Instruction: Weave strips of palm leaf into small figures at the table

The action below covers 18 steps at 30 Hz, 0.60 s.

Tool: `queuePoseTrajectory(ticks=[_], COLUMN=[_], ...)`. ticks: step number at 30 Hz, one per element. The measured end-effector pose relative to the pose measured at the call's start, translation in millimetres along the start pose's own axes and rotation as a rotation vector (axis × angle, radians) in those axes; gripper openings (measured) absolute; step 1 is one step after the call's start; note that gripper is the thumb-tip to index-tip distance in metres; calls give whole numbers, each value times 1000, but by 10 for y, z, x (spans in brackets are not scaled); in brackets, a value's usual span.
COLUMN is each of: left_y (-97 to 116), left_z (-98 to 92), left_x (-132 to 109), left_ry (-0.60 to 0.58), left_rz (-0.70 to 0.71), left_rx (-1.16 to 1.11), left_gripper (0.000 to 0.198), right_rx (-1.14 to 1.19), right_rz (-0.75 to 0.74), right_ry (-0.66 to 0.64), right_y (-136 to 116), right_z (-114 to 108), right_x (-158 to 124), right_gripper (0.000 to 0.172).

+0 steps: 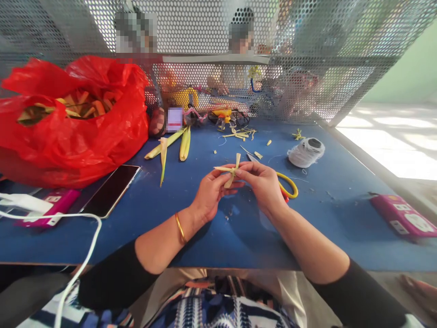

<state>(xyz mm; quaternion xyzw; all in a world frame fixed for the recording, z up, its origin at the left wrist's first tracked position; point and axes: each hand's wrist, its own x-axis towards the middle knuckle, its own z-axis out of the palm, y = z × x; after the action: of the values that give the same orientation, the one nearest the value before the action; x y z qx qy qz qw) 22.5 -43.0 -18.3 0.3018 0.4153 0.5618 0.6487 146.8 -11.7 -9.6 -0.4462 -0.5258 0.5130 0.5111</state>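
My left hand point(212, 191) and my right hand point(260, 181) meet above the blue table point(218, 228), both pinching a small crossed piece of pale yellow leaf strips point(231, 171). The fingers of each hand are closed on the strips. A gold bangle point(180, 228) sits on my left wrist. Scissors with yellow handles point(287, 184) lie on the table just behind my right hand, partly hidden by it.
A red plastic bag point(73, 120) of leaf strips stands at the left. A dark phone point(111, 190), pink power strips point(404, 218), a white cable point(82, 259), a spool of white thread point(306, 152) and loose green leaves point(174, 143) lie around. Other people sit behind a perforated metal screen point(218, 54).
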Motion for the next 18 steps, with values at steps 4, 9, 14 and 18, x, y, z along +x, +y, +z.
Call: queuePoseTrajectory(ticks=[4,9,14,18], left_y=[11,4,5,34], left_z=[-10,-33,-63,-68], left_x=[-3,5,26,29], left_ry=[-11,-22,-9,12], left_rz=[-14,-4,28,35], left_rx=[-7,8,12,22], left_gripper=[32,31,30,28], right_rx=[3,39,69,96], right_rz=[13,33,64,45], right_ry=[13,-38,-46,2], right_y=[3,-25,-67,-62], right_z=[-4,-1,-67,-122], right_x=[6,-10,12,53], right_gripper=[15,16,16,14])
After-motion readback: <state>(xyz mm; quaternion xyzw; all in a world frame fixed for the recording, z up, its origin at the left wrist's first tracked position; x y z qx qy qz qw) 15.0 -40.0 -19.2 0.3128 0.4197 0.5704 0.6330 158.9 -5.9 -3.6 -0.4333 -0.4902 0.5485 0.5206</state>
